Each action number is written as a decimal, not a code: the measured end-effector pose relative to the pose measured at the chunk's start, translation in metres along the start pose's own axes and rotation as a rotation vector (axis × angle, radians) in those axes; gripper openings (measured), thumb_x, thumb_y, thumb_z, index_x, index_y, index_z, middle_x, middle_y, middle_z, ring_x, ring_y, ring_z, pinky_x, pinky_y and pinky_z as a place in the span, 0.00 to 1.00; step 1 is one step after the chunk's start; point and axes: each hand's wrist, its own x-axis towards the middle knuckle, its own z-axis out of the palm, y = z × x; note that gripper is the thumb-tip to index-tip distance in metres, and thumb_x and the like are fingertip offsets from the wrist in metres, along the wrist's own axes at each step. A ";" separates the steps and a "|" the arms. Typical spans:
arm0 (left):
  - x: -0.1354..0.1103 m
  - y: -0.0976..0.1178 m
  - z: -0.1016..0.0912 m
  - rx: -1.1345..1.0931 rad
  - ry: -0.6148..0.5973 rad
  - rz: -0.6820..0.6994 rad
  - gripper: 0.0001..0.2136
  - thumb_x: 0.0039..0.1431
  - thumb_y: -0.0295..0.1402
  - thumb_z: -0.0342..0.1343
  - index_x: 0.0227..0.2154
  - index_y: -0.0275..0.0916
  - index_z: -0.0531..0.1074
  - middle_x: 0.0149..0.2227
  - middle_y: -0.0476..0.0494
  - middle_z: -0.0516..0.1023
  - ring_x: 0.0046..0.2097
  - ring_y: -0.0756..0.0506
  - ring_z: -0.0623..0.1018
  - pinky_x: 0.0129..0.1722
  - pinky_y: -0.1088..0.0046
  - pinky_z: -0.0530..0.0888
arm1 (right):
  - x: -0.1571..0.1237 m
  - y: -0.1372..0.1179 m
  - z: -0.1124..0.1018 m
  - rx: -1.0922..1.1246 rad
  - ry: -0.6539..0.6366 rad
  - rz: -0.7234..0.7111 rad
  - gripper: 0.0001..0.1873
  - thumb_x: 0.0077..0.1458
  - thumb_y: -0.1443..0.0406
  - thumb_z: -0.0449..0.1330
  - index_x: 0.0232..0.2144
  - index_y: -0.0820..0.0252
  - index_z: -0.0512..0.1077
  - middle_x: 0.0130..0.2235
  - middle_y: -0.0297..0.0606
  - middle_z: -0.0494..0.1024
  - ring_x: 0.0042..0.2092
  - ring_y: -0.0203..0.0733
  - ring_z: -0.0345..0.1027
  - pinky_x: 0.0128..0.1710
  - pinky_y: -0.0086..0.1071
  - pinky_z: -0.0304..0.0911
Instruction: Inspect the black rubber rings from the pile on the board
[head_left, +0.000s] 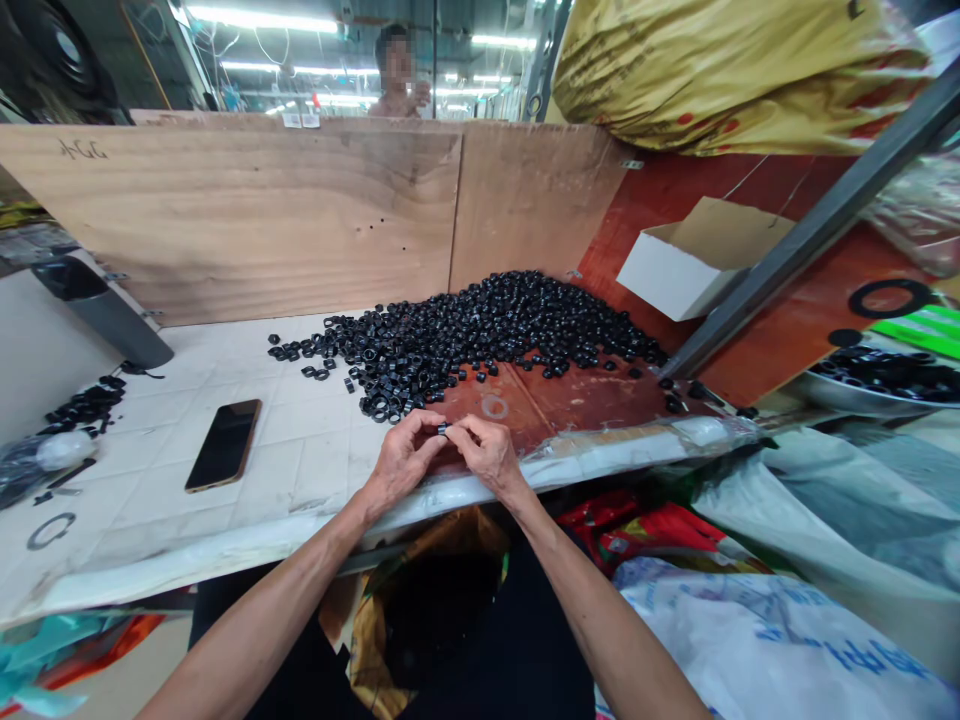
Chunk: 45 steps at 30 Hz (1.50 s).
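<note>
My left hand (400, 462) and my right hand (489, 458) meet just above the table's front edge. A small black ring (442, 430) is pinched between the fingertips of both hands, partly hidden by them. Beyond my fingers spreads a large pile of black rings (480, 325), heaped against the wooden back board. Several loose ones lie at the pile's left end. Between my forearms, below the edge, a yellow sack (367, 640) stands with its mouth open and its inside dark.
A phone (223, 446) lies left on the white table covering (300, 450), near a flat grey ring (51, 531) and a dark cylinder (105, 310). A slanted metal bar (810, 230) and white box (667, 270) stand right. Behind the back board (300, 220) is a person (397, 75).
</note>
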 end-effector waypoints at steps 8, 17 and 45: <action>0.000 0.000 0.000 -0.007 0.023 -0.016 0.10 0.58 0.34 0.63 0.42 0.37 0.75 0.40 0.45 0.79 0.42 0.46 0.78 0.47 0.69 0.75 | -0.001 -0.002 -0.001 0.018 0.009 -0.030 0.12 0.63 0.59 0.58 0.34 0.60 0.77 0.27 0.34 0.76 0.28 0.36 0.67 0.32 0.28 0.63; 0.000 0.006 -0.002 0.033 -0.002 -0.003 0.09 0.59 0.34 0.62 0.42 0.38 0.76 0.41 0.44 0.80 0.42 0.46 0.78 0.47 0.68 0.74 | 0.001 0.003 0.002 0.057 0.005 -0.077 0.10 0.63 0.62 0.57 0.41 0.58 0.77 0.33 0.36 0.79 0.31 0.38 0.71 0.35 0.29 0.66; 0.003 0.003 -0.006 0.037 -0.040 -0.076 0.14 0.57 0.40 0.65 0.42 0.38 0.78 0.41 0.42 0.82 0.41 0.43 0.81 0.46 0.63 0.78 | 0.007 0.005 0.002 0.280 -0.131 0.211 0.08 0.59 0.61 0.59 0.30 0.58 0.71 0.21 0.27 0.70 0.20 0.30 0.61 0.21 0.23 0.55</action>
